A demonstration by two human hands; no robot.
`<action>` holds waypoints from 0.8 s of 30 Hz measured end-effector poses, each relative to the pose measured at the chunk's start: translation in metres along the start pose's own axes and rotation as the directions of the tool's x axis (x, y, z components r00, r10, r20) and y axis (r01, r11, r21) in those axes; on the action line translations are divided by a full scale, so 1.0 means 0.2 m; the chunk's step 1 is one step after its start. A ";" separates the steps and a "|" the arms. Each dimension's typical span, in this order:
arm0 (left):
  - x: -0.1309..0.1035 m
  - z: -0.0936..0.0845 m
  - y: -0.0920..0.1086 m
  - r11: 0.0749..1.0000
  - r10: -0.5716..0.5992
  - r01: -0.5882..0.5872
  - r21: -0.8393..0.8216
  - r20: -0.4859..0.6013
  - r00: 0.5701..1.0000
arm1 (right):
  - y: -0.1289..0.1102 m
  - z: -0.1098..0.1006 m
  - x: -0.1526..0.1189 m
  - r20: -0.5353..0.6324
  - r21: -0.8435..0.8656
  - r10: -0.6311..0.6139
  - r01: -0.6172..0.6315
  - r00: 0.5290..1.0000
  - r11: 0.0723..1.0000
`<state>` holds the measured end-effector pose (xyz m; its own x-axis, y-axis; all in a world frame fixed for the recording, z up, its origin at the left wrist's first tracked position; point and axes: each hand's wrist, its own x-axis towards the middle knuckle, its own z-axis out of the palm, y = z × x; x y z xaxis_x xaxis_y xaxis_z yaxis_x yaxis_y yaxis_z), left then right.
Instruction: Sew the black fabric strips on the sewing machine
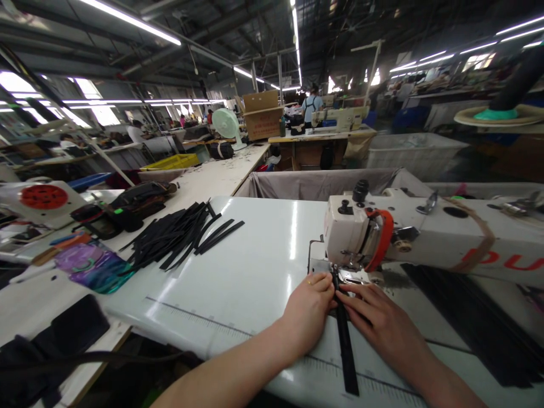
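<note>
A narrow black fabric strip [347, 357] runs from under the needle area of a white sewing machine [346, 229] toward me, its near end by the table edge. My left hand [309, 306] pinches the strip from the left, close to the presser foot, fingers curled. From the other side my right hand [380, 317] presses its thumb and fingertips on the strip, just in front of the metal foot plate [355, 276]. The fingers hide the strip's far end. On the right lies a stack of longer black strips [476, 323].
A pile of black strips [174, 235] lies on the left of the white sewing table [255, 272]. Beside it are a shiny purple-teal pouch [91, 265] and dark items. A green fan [227, 126] and a cardboard box [261, 116] stand farther back; a person [311, 106] is beyond.
</note>
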<state>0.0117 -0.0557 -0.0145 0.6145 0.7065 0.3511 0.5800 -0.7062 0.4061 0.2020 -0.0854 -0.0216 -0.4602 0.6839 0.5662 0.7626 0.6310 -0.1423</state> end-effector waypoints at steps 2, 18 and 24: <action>0.01 0.01 0.00 1.000 0.009 -0.009 0.022 0.020 1.000 | 0.00 0.00 0.00 0.013 0.004 0.014 -0.014 1.000 1.000; 0.01 0.00 0.01 0.999 -0.021 0.019 0.044 0.040 0.999 | 0.00 -0.01 0.00 0.078 0.117 0.078 -0.087 0.994 0.989; 0.02 -0.04 0.00 1.000 -0.021 0.020 0.006 0.050 0.999 | 0.02 -0.03 -0.06 0.146 0.152 0.061 -0.084 0.987 0.985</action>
<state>0.0100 -0.0524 -0.0073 0.6284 0.7177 0.3000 0.5957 -0.6920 0.4078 0.2126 -0.0935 -0.0239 -0.4740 0.7673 0.4319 0.7204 0.6200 -0.3109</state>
